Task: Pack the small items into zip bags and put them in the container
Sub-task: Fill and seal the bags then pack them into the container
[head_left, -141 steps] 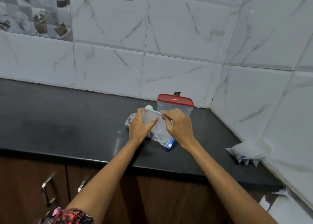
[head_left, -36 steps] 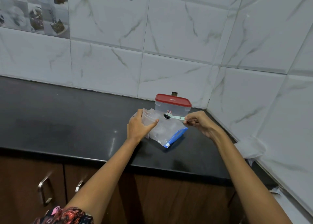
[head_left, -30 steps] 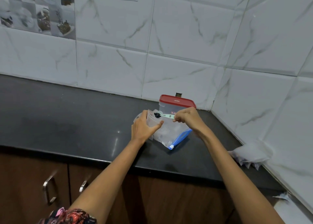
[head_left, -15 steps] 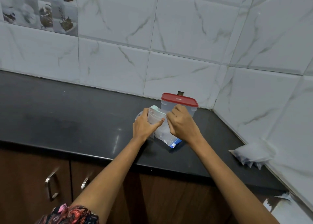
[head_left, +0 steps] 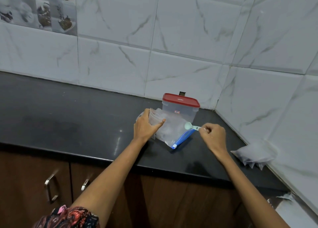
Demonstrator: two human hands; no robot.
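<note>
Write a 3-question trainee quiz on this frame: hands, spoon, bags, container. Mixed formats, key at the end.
1. True or false: the red lid is off the clear container.
2. Which hand pinches the green measuring spoon? A) left hand B) right hand C) neither
3. Fill in: the left hand grips a small clear zip bag above the larger bag with the ____ zip strip.

Key
1. False: the lid sits on the container.
2. B: the right hand holds the spoon by its handle.
3. blue
</note>
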